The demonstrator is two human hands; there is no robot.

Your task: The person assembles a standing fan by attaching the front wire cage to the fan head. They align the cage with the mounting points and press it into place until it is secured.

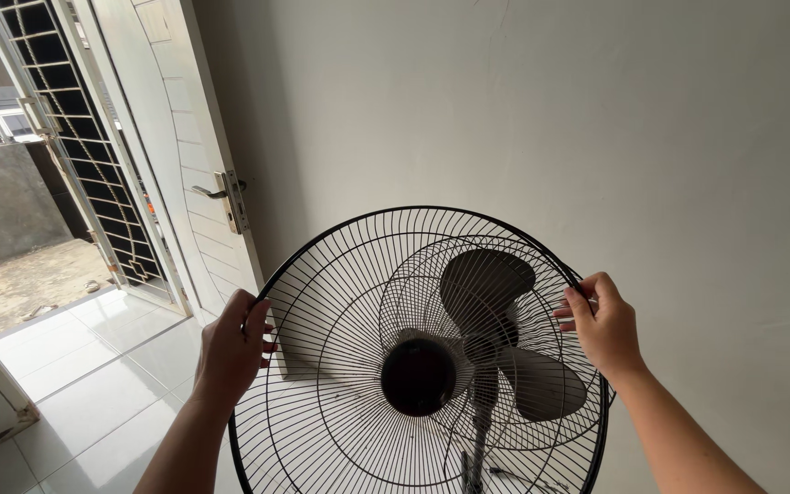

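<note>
Head view: both hands grip a round black wire fan guard (340, 366), held upright in front of the person at roughly chest level, before a plain pale wall (596, 119). The left hand (230, 352) is closed around the guard's left rim, fingers curled over the outer ring and thumb behind it. The right hand (605, 325) pinches the upper right rim, fingertips (567, 316) hooked through the wires and onto the ring. The guard carries a dark round centre cap (418, 375). Behind it, seen through the wires, stands the rest of the fan: grey blades (486, 288) inside a rear wire guard (450, 265), on a dark upright pole (477, 448). The front guard appears held just apart from the rear one on the left side, though whether the two touch on the right cannot be told from this angle. A thin dark cord (523, 476) lies on the floor near the pole. To the left, a white panelled door (189, 137) with a metal lever handle (217, 190) stands open, with a black barred gate (75, 137) beyond it. The floor is of white glossy tiles (93, 384).
</note>
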